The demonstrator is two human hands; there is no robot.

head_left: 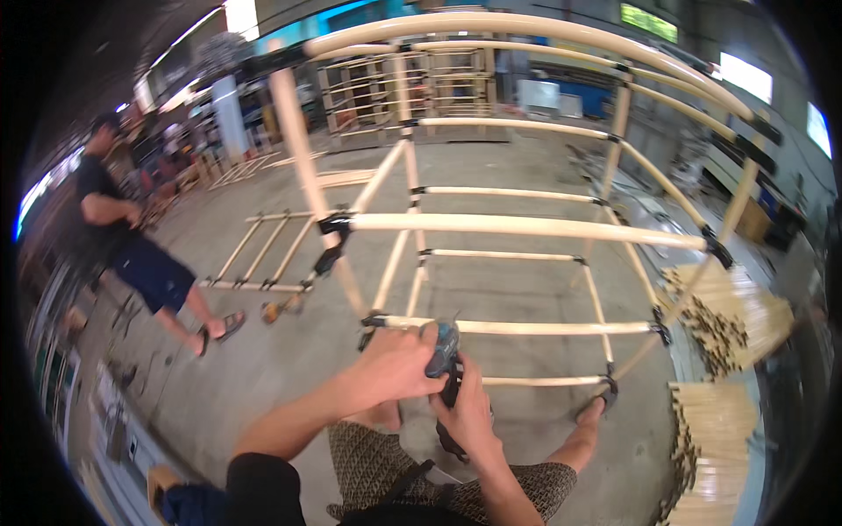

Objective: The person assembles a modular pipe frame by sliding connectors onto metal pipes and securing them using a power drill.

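A teal-and-black cordless drill [445, 349] is held between my two hands in front of my body. My left hand [395, 361] is closed around its upper part, near the front end. Lower down, my right hand [468, 405] grips the dark handle. Just beyond my hands stands a tall rack of cream pipes [517, 225] joined by black clamps. A low crossbar [561, 328] of this rack passes right behind the drill. One black pipe joint [372, 322] sits just left of my left hand. The drill's tip is too small to make out clearly.
At the left stands another person [145, 237]. A flat ladder-like pipe panel [263, 254] lies on the floor, beside an orange-and-black tool [279, 310]. Stacks of cut cream pipes [715, 438] lie at the right. More pipe racks [408, 88] stand at the back.
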